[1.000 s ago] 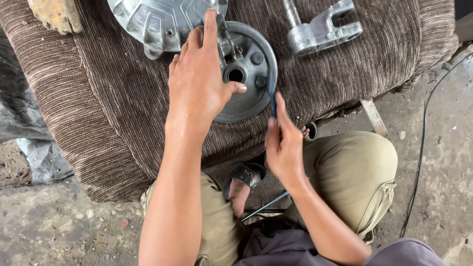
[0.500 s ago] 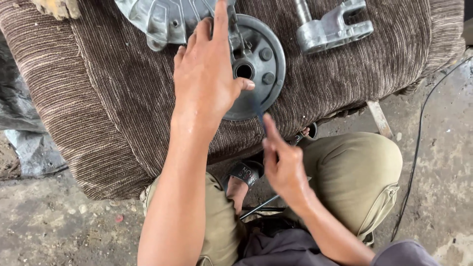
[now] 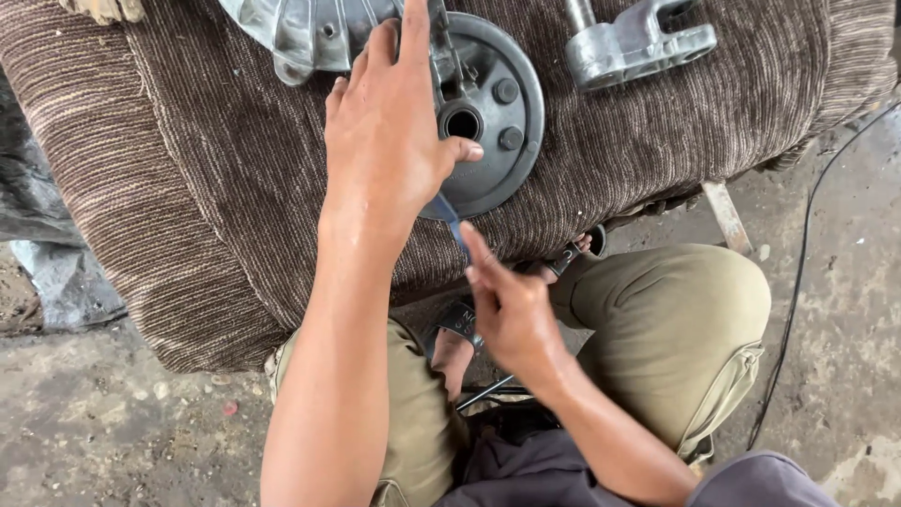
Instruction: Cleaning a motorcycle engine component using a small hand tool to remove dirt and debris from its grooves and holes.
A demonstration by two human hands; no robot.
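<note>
- Nearest to me, at about 6 o'clock, is dark grey cloth bunched in my lap, and my two knees in khaki trousers point(image 3: 676, 329), the cotton smooth and creased.
- Between the knees I see one sandal point(image 3: 462, 324) with a dark strap bearing a small pale label, on my foot; a thin dark rod lies just beside it.
- My right hand point(image 3: 511, 314) is raised at the middle, fingers loosely curled, forefinger pointing to 11 o'clock; its tip touches a thin blue strip point(image 3: 450, 218). Whether I pinch the strip I cannot tell.
- My left hand point(image 3: 389, 141) lies spread and flat, fingers straight toward 12 o'clock, thumb out to 3 o'clock, pressing on a round dark metal disc point(image 3: 502, 141) rather than clutching it.
- The disc is dull grey, smooth, with one centre hole beside my thumb and two round bosses showing; the blue strip comes out from under my palm at its lower rim.
- It rests on a brown ribbed cushion point(image 3: 188, 178), corduroy-like and worn.
- Farther, at 12 o'clock, one silvery finned cast cover point(image 3: 310, 33) touches the disc.
- At 1 o'clock one bright cast fork-shaped bracket point(image 3: 633, 42) lies apart.
- One black cable point(image 3: 807, 272) runs over the rough concrete floor at 3 o'clock.
</note>
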